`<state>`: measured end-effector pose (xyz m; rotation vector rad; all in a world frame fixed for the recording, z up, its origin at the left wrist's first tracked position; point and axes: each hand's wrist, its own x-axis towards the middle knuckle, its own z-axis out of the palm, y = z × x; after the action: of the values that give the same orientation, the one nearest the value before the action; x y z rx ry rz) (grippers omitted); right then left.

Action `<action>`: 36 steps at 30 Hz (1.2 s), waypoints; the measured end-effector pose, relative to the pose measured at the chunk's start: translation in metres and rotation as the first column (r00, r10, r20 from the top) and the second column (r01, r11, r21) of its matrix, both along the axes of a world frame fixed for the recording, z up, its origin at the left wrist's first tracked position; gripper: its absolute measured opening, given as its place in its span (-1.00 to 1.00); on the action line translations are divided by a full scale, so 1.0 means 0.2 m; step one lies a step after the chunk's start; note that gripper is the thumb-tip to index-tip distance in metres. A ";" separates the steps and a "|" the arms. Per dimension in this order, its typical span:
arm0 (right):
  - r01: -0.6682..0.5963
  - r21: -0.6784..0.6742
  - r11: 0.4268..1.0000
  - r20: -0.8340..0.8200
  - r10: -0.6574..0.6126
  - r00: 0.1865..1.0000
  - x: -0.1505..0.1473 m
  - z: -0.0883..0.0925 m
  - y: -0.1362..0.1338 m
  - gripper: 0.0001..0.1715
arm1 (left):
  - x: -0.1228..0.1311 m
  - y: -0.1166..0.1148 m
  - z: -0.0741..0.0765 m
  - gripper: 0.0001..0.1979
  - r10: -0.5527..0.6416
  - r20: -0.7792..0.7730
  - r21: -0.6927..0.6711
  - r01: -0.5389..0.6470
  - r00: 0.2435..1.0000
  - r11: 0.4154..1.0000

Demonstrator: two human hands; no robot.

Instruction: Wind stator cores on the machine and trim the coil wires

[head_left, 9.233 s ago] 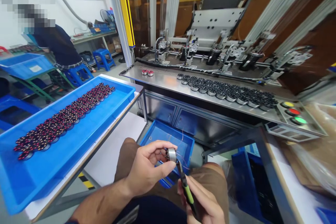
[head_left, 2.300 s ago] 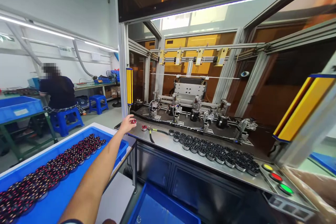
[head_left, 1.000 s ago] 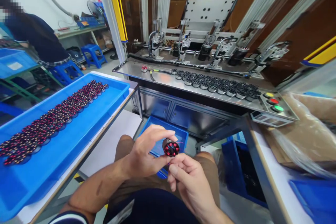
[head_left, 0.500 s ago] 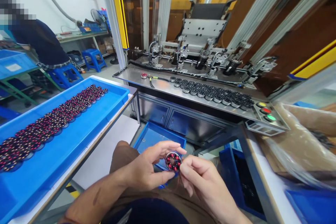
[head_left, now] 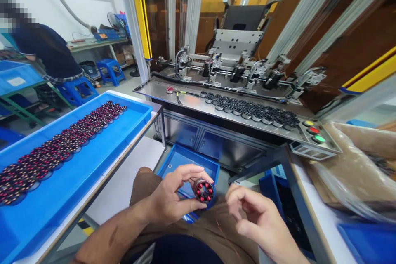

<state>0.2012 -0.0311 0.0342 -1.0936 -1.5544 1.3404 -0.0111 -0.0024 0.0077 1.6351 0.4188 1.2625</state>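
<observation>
My left hand [head_left: 173, 194] grips a motor stator [head_left: 204, 191], a ring with red wire windings, between thumb and fingers. The wound face of the ring is turned toward me. To the right, apart from the stator, my right hand [head_left: 256, 214] hangs in the air with loosely curled fingers and the thumb away from them. Nothing shows in it. Below the hands, a thin red wire [head_left: 227, 237] shows against my brown trousers.
At left, a blue tray [head_left: 102, 154] bears many wound stators [head_left: 62, 142]. Ahead is a machine bench with rows of black-topped stators [head_left: 253, 109], one red stator [head_left: 170, 90] and colored buttons [head_left: 314, 130]. A blue bin [head_left: 188, 156] lies below; a plastic-lined box [head_left: 355, 161] stands right. A co-worker [head_left: 46, 47] sits far left.
My right hand has drawn away from the stator to the right and its fingers have loosened. The stator stays in my left hand, turned slightly.
</observation>
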 end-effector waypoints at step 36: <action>0.247 0.085 0.965 -0.298 -0.212 0.931 -0.24 -0.14 -0.09 -0.77 | 0.09 -0.08 -0.01 -0.56 0.422 -0.054 0.274 -0.393 0.905 0.878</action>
<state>0.1523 -0.0497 0.0063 -0.9279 -1.2361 1.1699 0.0075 -0.0193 0.0056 1.9093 0.7255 1.5950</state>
